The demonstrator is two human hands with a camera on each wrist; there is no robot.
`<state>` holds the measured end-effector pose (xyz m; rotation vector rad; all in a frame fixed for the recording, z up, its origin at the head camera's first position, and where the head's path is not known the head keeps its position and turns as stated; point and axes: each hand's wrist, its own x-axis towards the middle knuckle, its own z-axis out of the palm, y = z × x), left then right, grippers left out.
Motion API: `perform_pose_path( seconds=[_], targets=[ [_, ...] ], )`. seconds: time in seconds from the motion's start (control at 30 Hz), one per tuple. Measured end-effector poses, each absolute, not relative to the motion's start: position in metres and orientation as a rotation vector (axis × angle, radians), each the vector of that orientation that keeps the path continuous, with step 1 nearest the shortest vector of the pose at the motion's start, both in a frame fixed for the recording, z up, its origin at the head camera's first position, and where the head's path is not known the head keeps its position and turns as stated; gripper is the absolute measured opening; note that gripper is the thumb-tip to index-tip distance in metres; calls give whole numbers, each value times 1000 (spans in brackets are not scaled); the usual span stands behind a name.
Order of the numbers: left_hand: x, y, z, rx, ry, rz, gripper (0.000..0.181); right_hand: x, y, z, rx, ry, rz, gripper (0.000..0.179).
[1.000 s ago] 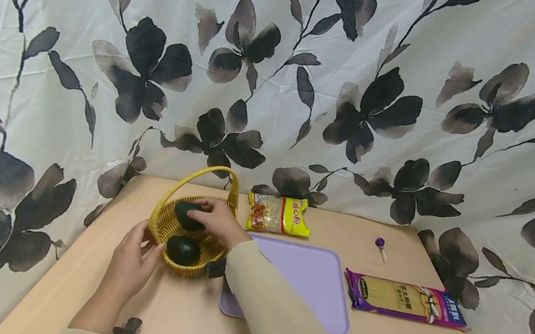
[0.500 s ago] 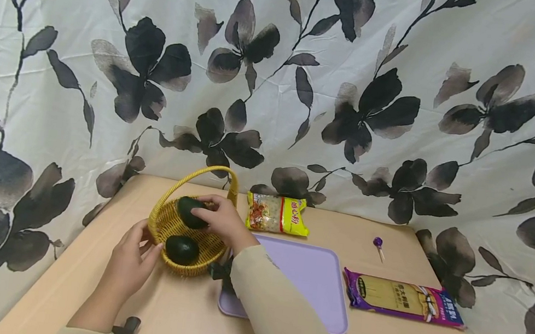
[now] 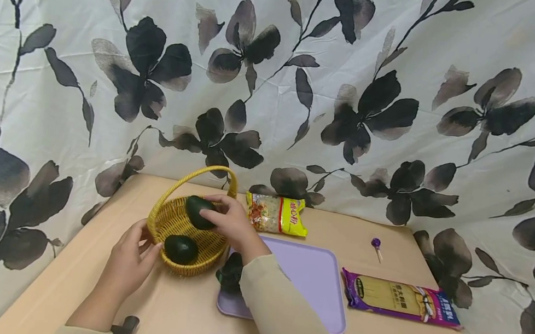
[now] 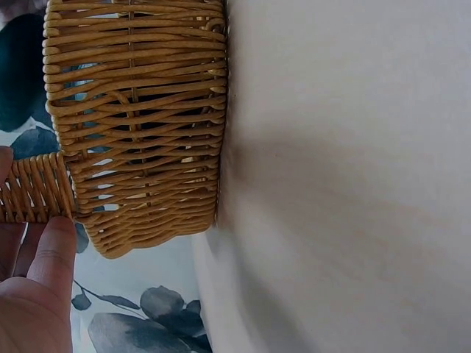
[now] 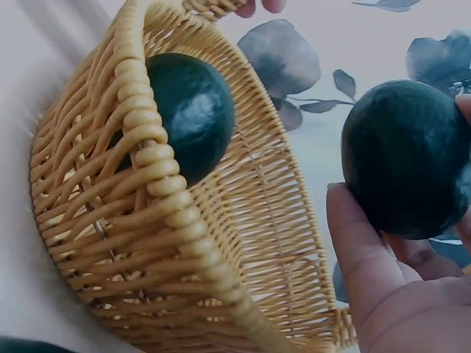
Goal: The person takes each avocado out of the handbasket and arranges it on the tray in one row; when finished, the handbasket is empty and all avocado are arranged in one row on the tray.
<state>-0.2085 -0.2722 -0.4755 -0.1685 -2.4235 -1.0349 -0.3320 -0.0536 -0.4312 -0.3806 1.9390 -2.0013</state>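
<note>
A yellow wicker basket with an arched handle stands at the left of the table. My left hand pinches the handle near its base; in the left wrist view the fingers lie against the woven strip. My right hand holds a dark green avocado over the basket. The right wrist view shows this avocado between thumb and fingers, clear of the rim. Another avocado lies inside the basket.
Right of the basket lies a lilac tray, partly covered by the right sleeve and a dark shape by that wrist. Behind it is a yellow food packet. Further right are a purple lollipop and a long purple packet.
My right hand has raised the avocado slightly and moved it right, toward the basket's right side. My left hand stays at the handle; the other avocado stays inside.
</note>
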Motion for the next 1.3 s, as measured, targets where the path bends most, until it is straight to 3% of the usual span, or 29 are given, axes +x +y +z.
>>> perform_pose_path(
  seconds=[0.6,1.3],
  targets=[
    [-208,-271,-476,-177,-2426,-1047,57,-310,-17,-409,-419,1997,-2075,43],
    [-211,-274,-477,-170,-2435,-1021,56,-296,41,-428,-261,2177,-2062,45]
  ],
)
